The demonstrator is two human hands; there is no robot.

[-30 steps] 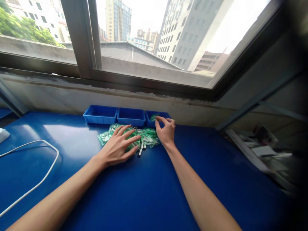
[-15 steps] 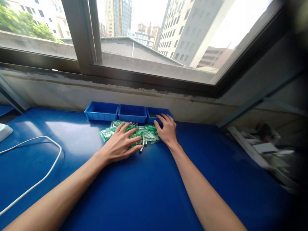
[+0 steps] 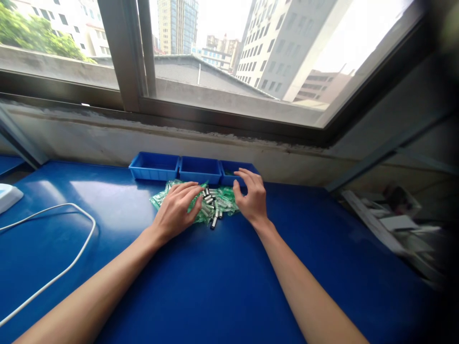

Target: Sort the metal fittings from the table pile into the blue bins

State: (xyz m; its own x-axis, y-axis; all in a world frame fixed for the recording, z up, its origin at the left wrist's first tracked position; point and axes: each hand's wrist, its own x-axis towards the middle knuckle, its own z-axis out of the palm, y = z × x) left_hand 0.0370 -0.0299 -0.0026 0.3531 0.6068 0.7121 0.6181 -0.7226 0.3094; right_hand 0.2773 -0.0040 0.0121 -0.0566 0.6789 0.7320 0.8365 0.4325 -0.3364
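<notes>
A pile of green-tinted clear plastic packets (image 3: 225, 200) lies on the blue table, with several small black-and-silver pieces (image 3: 214, 219) on and in front of it. My left hand (image 3: 178, 206) is over the left part of the pile, fingers side by side and thumb apart. A green packet edge shows by its fingertips; I see no clear grip on it. My right hand (image 3: 252, 197) hovers at the pile's right end, before the right blue bin (image 3: 228, 179). Its fingers are curved with a gap to the thumb, and nothing shows between them.
A middle blue bin (image 3: 200, 177) and a left blue bin (image 3: 154, 173) complete a row along the wall under the window. A white cable (image 3: 81, 248) curves across the table's left side near a white device (image 3: 9, 197). Papers and clutter (image 3: 398, 222) are at the right.
My left hand has drawn its spread fingers together and rolled, uncovering more of the black-and-silver pieces. My right hand has pulled slightly back from the right bin.
</notes>
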